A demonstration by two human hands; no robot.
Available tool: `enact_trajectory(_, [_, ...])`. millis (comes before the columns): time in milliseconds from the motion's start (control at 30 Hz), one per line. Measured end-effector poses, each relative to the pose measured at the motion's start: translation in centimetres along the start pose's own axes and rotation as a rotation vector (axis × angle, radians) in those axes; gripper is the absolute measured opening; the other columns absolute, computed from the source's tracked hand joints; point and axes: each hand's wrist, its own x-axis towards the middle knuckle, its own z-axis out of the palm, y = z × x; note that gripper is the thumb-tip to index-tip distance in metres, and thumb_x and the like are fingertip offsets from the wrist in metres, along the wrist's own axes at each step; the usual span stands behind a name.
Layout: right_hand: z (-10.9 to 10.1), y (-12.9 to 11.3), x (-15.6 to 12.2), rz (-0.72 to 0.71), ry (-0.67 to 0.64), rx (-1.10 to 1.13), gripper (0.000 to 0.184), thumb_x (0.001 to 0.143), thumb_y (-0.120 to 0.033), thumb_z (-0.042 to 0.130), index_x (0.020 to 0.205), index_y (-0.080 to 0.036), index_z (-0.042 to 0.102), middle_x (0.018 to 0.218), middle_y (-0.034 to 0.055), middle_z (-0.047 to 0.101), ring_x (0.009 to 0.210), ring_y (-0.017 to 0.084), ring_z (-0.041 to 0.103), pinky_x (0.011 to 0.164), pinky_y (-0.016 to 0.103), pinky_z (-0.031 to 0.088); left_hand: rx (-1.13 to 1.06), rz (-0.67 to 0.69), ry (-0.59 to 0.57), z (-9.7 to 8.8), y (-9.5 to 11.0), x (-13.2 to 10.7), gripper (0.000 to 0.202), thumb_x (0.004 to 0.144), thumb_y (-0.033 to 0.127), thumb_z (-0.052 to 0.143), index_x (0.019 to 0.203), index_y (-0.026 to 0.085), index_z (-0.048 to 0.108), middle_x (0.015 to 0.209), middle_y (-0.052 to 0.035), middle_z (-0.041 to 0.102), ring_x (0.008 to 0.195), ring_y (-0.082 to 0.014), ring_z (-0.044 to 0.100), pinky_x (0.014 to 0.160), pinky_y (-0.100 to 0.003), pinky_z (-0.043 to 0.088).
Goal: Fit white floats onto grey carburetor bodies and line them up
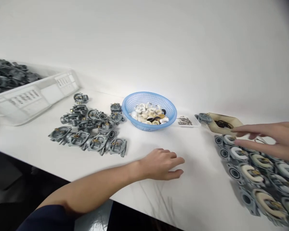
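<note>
My left hand rests on the white table with loosely curled fingers, holding nothing. Its nearest neighbours are a blue plastic mesh basket of white and dark rings and a loose pile of grey die-cast carburetor bodies. At the right edge, my right hand hangs with its fingers apart and empty. Beneath its fingertips lie tight rows of carburetor bodies, each fitted with a cream-white ring. I cannot tell whether those fingertips touch them.
A white plastic crate full of dark grey parts stands at the far left. Behind the rows are a small tray of tiny metal parts, a beige dish of dark rings, and a single carburetor body.
</note>
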Motion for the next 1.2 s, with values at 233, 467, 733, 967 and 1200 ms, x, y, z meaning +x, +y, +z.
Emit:
enact_trajectory(233, [0.5, -24.0, 3.6, -0.718, -0.186, 0.072, 0.043, 0.093, -0.043, 0.059, 0.128, -0.019, 0.063, 0.118, 0.0152, 0.071, 0.096, 0.031, 0.069, 0.073, 0.041, 0.054, -0.02, 0.042, -0.012, -0.2, -0.4, -0.5, 0.038, 0.102, 0.043, 0.05, 0.132, 0.021, 0.055, 0.122, -0.0058, 0.071, 0.114, -0.0268, 0.066, 0.095, -0.037, 0.053])
enact_trajectory(467, [4.7, -35.7, 8.7, -0.804, -0.296, 0.113, 0.048, 0.077, -0.056, 0.074, 0.099, -0.014, 0.065, 0.1, 0.0118, 0.068, 0.083, 0.026, 0.064, 0.057, 0.032, 0.042, -0.047, 0.168, -0.013, -0.7, -0.9, -0.2, 0.036, 0.103, 0.033, 0.051, 0.132, 0.013, 0.054, 0.134, -0.0061, 0.066, 0.129, -0.0219, 0.057, 0.111, -0.031, 0.043])
enact_trajectory(733, [4.0, -32.5, 9.1, -0.821, -0.387, 0.117, 0.031, 0.075, -0.039, 0.074, 0.094, -0.015, 0.068, 0.101, 0.0081, 0.068, 0.083, 0.022, 0.063, 0.061, 0.03, 0.04, 0.088, 0.185, -0.058, 0.0, -0.1, 0.2, 0.029, 0.102, 0.041, 0.047, 0.115, 0.019, 0.061, 0.097, -0.0054, 0.072, 0.089, -0.0256, 0.07, 0.07, -0.037, 0.052])
enact_trajectory(967, [-1.4, -21.7, 5.7, -0.596, -0.296, -0.084, 0.037, 0.078, -0.032, 0.064, 0.114, -0.023, 0.067, 0.133, 0.0081, 0.056, 0.062, 0.014, 0.055, 0.056, 0.031, 0.038, 0.1, 0.136, -0.019, 0.6, 0.5, -0.1, 0.024, 0.097, 0.039, 0.056, 0.107, 0.018, 0.062, 0.094, -0.0066, 0.069, 0.08, -0.0241, 0.068, 0.064, -0.035, 0.05])
enact_trajectory(1200, [-1.7, -14.1, 0.3, -0.454, -0.5, -0.134, 0.039, 0.081, -0.038, 0.064, 0.117, -0.023, 0.066, 0.13, 0.0102, 0.058, 0.078, 0.023, 0.062, 0.065, 0.036, 0.044, 0.113, -0.015, -0.026, -0.5, -1.4, 0.3, 0.018, 0.094, 0.032, 0.059, 0.102, 0.017, 0.063, 0.1, -0.0102, 0.066, 0.087, -0.026, 0.066, 0.072, -0.037, 0.053])
